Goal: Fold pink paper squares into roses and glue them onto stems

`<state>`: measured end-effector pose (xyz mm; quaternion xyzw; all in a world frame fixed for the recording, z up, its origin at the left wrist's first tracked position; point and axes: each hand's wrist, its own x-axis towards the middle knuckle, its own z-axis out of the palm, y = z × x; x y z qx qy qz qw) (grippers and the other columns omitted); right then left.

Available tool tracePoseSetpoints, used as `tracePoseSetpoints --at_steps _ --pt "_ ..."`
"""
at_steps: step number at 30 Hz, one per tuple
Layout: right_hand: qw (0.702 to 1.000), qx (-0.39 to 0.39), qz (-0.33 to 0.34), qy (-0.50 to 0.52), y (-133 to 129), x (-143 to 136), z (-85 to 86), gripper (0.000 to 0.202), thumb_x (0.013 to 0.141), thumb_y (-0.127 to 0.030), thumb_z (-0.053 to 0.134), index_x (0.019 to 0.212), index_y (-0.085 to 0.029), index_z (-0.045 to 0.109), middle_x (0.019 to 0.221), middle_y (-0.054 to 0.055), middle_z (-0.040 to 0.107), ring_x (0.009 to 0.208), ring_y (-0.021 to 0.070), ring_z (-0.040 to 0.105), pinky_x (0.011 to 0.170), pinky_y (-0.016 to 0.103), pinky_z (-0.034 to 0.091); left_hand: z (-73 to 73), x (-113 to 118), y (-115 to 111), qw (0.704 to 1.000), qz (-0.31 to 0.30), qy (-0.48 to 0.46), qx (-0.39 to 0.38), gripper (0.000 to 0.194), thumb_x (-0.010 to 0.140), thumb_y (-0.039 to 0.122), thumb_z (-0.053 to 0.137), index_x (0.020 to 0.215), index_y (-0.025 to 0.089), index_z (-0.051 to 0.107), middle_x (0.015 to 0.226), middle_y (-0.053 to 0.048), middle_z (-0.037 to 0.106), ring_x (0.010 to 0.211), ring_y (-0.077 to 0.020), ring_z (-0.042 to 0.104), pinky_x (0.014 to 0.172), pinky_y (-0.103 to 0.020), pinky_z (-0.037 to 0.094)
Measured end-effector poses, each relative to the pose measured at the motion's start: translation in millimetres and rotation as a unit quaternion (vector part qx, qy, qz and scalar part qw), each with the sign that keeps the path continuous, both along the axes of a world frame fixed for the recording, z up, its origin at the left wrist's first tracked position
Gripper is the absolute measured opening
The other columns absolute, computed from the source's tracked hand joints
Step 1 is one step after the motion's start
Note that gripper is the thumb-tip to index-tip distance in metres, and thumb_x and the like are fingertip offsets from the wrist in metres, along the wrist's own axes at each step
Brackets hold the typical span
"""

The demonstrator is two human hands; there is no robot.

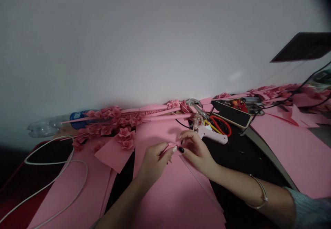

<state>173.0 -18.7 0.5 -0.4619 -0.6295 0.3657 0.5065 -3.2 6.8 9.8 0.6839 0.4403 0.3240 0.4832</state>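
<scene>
A small folded piece of pink paper (170, 145) is pinched in my left hand (154, 158), thumb on top. My right hand (195, 152) meets it from the other side, with the thumb pressed at the paper's right edge and the fingers curled above. Most of the piece is hidden by the fingers. Under both hands lie large pink paper sheets (178, 191). Just beyond my right hand is a pale pink glue gun (213, 135), near scissors with red-orange handles (222, 124).
Folded pink paper flowers (126, 136) and rolled paper stems (165, 113) line the wall. A plastic bottle (49, 126) lies at the left, near a white cable (86, 174). A black-faced phone-like slab (232, 113) leans at the right, beside more pink sheets (297, 153).
</scene>
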Motion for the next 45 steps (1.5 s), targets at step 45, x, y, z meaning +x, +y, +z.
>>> tracePoseSetpoints --at_steps 45 --pt "0.995 -0.029 0.069 0.064 -1.7 0.0 2.6 0.01 0.079 -0.012 0.068 0.073 -0.019 0.066 0.097 0.006 0.06 0.095 0.0186 0.061 0.085 0.032 0.045 -5.0 6.0 -1.2 0.992 -0.102 0.052 -0.061 0.03 0.079 0.023 0.049 0.05 0.017 0.045 0.048 0.005 0.043 0.049 -0.0102 0.04 0.048 -0.023 0.026"
